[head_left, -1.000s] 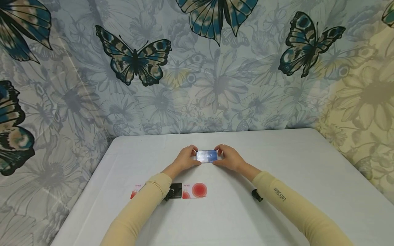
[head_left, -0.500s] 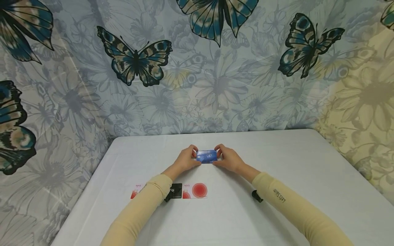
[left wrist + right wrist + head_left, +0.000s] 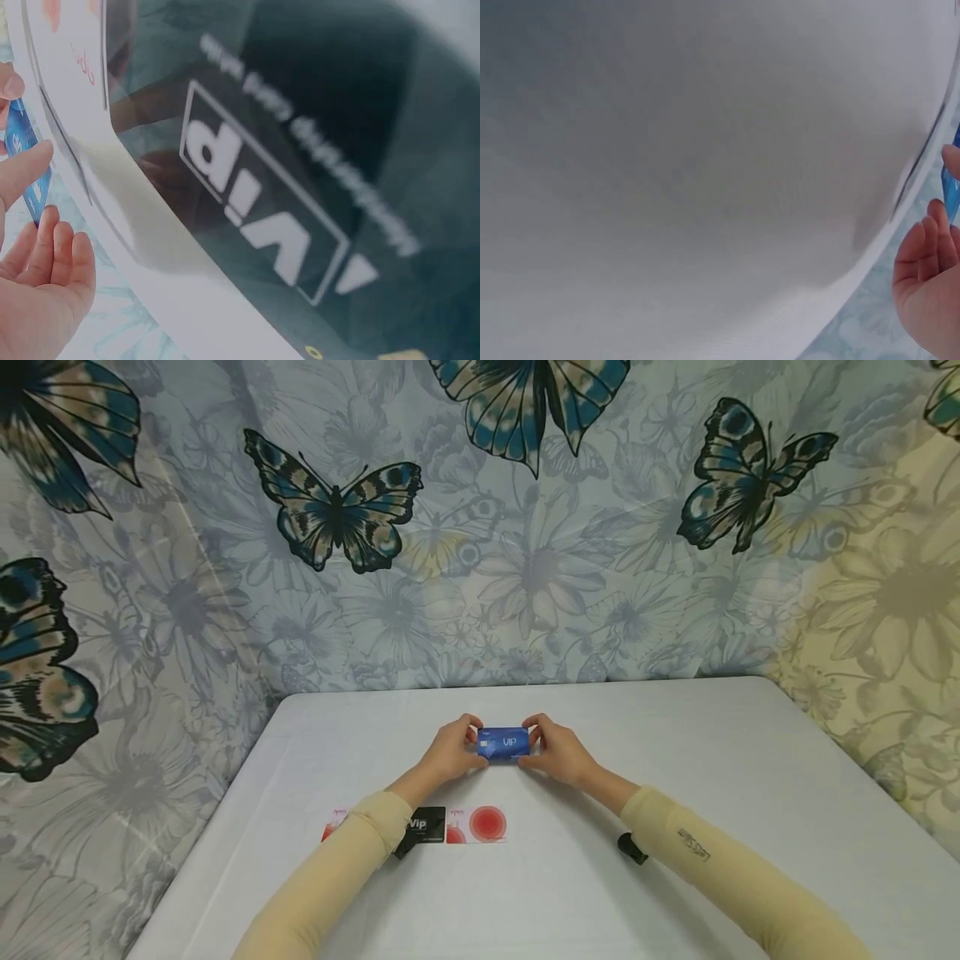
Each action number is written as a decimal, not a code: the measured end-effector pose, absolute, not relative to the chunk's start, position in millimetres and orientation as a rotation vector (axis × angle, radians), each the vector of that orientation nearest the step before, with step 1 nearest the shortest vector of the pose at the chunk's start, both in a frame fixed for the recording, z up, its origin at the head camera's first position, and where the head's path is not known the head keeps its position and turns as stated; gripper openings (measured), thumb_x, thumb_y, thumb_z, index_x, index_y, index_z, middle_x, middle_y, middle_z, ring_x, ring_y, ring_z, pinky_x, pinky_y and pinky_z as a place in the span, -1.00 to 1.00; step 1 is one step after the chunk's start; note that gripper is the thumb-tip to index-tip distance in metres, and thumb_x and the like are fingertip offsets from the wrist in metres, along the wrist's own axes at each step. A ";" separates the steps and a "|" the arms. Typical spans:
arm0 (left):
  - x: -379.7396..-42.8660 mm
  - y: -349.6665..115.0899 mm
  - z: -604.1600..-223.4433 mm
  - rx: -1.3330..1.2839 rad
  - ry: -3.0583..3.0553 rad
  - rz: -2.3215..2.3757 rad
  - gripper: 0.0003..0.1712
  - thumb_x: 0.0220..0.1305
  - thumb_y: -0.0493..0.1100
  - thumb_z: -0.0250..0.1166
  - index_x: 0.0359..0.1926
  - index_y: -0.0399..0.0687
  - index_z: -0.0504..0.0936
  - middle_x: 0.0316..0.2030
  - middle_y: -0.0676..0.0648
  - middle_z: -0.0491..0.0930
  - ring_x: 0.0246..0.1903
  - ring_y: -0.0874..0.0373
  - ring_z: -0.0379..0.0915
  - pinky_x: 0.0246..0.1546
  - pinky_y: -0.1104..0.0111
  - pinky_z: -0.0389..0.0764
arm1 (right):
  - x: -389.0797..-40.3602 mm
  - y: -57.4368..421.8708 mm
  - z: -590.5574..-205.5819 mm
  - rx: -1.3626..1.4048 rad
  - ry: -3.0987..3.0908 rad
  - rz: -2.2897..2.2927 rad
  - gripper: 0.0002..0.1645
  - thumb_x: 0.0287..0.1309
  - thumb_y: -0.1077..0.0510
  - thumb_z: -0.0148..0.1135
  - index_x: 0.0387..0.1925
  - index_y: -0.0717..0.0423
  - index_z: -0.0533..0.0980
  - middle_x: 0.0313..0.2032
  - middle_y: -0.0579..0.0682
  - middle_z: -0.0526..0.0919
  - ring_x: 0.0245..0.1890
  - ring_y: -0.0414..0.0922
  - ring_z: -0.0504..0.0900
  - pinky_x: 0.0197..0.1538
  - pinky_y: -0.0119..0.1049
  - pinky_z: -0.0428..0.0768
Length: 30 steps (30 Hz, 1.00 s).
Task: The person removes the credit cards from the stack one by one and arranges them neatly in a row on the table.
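In the head view a blue card (image 3: pixel 503 743) printed "VIP" is held by both hands towards the far part of the white table. My left hand (image 3: pixel 450 750) pinches its left edge between thumb and fingers. The right edge is pinched the same way by my right hand (image 3: pixel 561 752). The printed face is turned towards me. Only part of the blue card (image 3: pixel 22 142) shows at the left of the left wrist view, between fingers. At the right border of the right wrist view, a sliver of the blue card (image 3: pixel 951 191) appears beside a hand.
A black "Vip" card (image 3: pixel 429 825), partly behind my left sleeve, lies nearer me. Beside it is a white card with a red circle (image 3: pixel 487 824). Another red-and-white card (image 3: pixel 332 820) is mostly hidden. A butterfly-patterned cloth (image 3: pixel 540 568) stands behind the white table (image 3: pixel 675 752).
The blue card has tilted; its glare is gone and its face looks taller and more upright. Both hands keep their hold. The left forearm has shifted slightly left, showing more of the black card.
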<state>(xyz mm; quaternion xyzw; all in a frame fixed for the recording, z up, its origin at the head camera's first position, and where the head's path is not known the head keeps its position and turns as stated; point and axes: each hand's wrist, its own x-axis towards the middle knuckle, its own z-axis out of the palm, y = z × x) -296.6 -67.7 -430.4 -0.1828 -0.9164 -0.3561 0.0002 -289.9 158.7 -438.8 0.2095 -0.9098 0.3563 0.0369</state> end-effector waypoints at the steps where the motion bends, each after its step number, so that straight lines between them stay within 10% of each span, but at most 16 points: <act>1: -294.7 -68.0 -430.1 -0.578 -2.877 -1.121 -0.36 -0.03 -0.29 0.54 0.08 -0.19 0.45 -0.29 -0.08 0.50 -0.22 0.06 0.38 -0.09 0.23 0.45 | -287.8 159.1 -438.4 0.652 -2.782 1.102 -0.35 -0.01 0.21 0.50 0.09 0.19 0.37 -0.30 -0.01 0.55 -0.39 -0.11 0.40 -0.33 -0.29 0.39; 30: -220.9 -72.8 -426.9 -0.711 -2.834 -1.248 -0.36 0.03 -0.20 0.52 0.13 -0.19 0.48 -0.27 -0.01 0.51 -0.18 0.07 0.41 -0.13 0.26 0.49 | -212.4 177.6 -436.2 0.757 -2.729 1.236 -0.35 -0.02 0.20 0.51 0.10 0.17 0.42 -0.28 -0.07 0.59 -0.33 -0.01 0.47 -0.48 -0.40 0.40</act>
